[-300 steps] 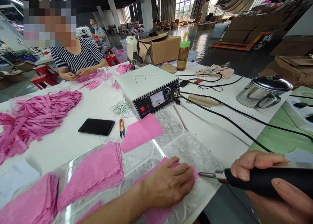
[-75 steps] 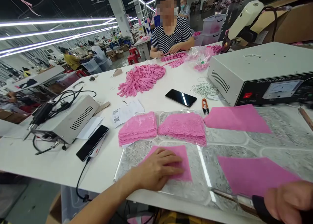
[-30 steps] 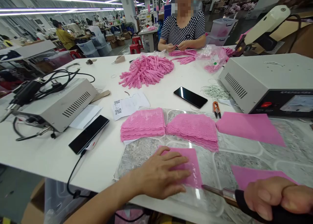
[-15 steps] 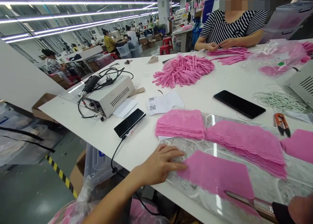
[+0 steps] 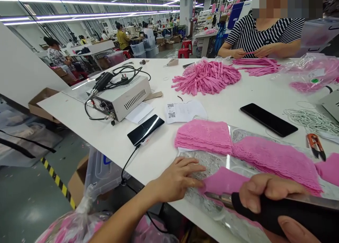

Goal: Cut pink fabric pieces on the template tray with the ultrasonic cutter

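Observation:
My left hand [image 5: 178,178] lies on the clear sheet with its fingers spread, its index finger and thumb side at the left end of a single flat pink fabric piece [image 5: 226,180]. From the right, my right hand [image 5: 275,197] is wrapped round a black-handled tool with a slim metal tip [image 5: 265,206]. That tip rests at the lower left edge of the fabric piece, close to my left fingertips. The tool and hand hide much of the piece. Just beyond lie a stack of pink lace-edged pieces [image 5: 203,135] and a longer second stack [image 5: 278,160].
A grey power box [image 5: 129,96] with a corded handpiece stands at the left. Two phones [image 5: 145,130] [image 5: 268,119], a printed paper [image 5: 186,111], orange thread snips [image 5: 315,146] and a heap of pink strips [image 5: 208,77] lie about. Opposite, a person in stripes [image 5: 267,38] handles strips.
My right hand has come in from the right edge, carrying the tool's tip leftward along the fabric towards my left fingers. My left hand stays put. The whole view has shifted slightly.

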Tool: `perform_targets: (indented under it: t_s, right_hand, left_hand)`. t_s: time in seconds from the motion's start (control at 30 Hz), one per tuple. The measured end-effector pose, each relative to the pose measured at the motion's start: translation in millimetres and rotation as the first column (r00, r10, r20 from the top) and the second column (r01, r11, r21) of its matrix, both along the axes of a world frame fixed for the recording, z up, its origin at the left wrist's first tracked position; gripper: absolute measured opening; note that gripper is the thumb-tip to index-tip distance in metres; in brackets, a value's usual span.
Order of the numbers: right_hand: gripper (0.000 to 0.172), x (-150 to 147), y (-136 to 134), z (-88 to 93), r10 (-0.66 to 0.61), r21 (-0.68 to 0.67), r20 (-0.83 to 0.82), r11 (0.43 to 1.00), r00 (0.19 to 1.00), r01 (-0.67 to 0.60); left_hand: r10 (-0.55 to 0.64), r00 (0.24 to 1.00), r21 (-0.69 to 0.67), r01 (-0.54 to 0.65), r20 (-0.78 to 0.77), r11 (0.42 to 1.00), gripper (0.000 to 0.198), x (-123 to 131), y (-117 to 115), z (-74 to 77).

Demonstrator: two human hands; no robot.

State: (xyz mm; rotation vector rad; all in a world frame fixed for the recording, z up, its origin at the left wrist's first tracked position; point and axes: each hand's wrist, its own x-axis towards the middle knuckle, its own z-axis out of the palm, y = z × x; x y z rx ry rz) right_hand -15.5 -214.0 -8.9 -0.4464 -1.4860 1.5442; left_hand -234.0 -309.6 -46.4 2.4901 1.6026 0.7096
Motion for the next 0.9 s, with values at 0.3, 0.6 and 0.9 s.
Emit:
perform_targets:
  t_s: [0.3,0.6,0.9]
  right_hand:
    - [0.01,-8,-4,-0.3,0.101,0.107,-0.043,0.99,0.994,-0.096]
    - [0.014,-6,-1,-6.9,0.177,0.069,0.026,0.982,0.984,-0.178]
    - [0.01,-9,-5,0.1,0.112,0.131,-0.006,0.985,0.994,-0.11]
  left_hand:
    - [0.015,1.0,-0.094,-0.017,-0.027,0.995,0.045,1,0,-2.3]
    - [0.015,1.0,-0.075,-0.015,0.0,0.997,0.044,0,0,-5.3]
    - [0.011,1.0,-0.031,-0.011,0.009,0.999,0.042,0,-1,-5.8]
